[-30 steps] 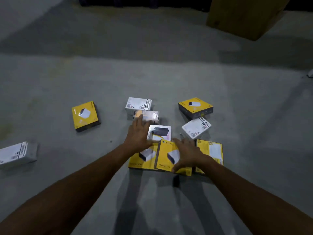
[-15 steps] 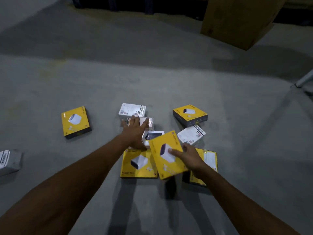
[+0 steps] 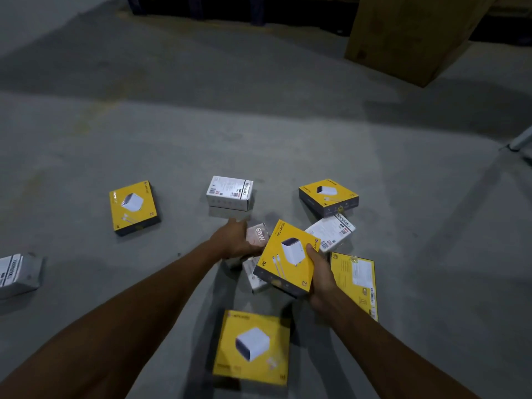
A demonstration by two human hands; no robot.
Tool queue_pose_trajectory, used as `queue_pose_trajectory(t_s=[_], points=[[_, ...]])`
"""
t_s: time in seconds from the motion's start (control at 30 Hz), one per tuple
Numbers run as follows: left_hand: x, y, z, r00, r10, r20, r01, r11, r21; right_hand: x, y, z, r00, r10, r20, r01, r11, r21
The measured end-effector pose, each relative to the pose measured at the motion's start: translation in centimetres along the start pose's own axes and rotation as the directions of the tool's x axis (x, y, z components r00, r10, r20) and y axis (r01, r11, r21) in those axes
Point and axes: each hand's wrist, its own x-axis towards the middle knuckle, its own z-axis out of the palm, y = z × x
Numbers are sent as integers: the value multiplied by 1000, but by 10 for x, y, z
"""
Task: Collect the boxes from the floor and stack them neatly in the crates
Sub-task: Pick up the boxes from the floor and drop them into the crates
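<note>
Head camera is showing my right hand [image 3: 321, 279] gripping a lifted yellow box [image 3: 288, 260] at its right edge, thumb lying on the printed face, the box tilting above the floor [image 3: 259, 125]. My left hand [image 3: 234, 240] is curling round the end of a pale 65W box [image 3: 257, 236], just beside the yellow one. A low white box [image 3: 254, 276] is lying partly hidden beneath both.

Around them on the concrete are lying a near yellow box [image 3: 253, 347] between my forearms, a label-side-up yellow box [image 3: 355, 277] to the right, a slanted white box [image 3: 331, 233], a far yellow box [image 3: 328, 195], a far white box [image 3: 230, 192], a left yellow box [image 3: 134, 207] well apart, and an edge white box [image 3: 17, 273].

A big brown carton [image 3: 414, 36] is standing at the upper right; I cannot tell what it is holding.

Half a second ago the left hand was lying flat with fingers spread over the 65W box. Now it is closing on it, and the right hand is carrying its box higher.
</note>
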Motion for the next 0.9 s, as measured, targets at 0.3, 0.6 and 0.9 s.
queue_pose_trajectory(t_s=[0.3,0.6,0.9], points=[[-22,-3,-7,933,-89,349,350,450,-822,13,12,-7,995,29,-94,-14,987,159],[-30,36,-29,865,182,468,482,-37,-876,7,-1,-5,981,165,103,-185,951,247],[-38,36,-35,894,283,348,430,-317,-846,-4,-36,-15,995,63,83,-85,950,299]])
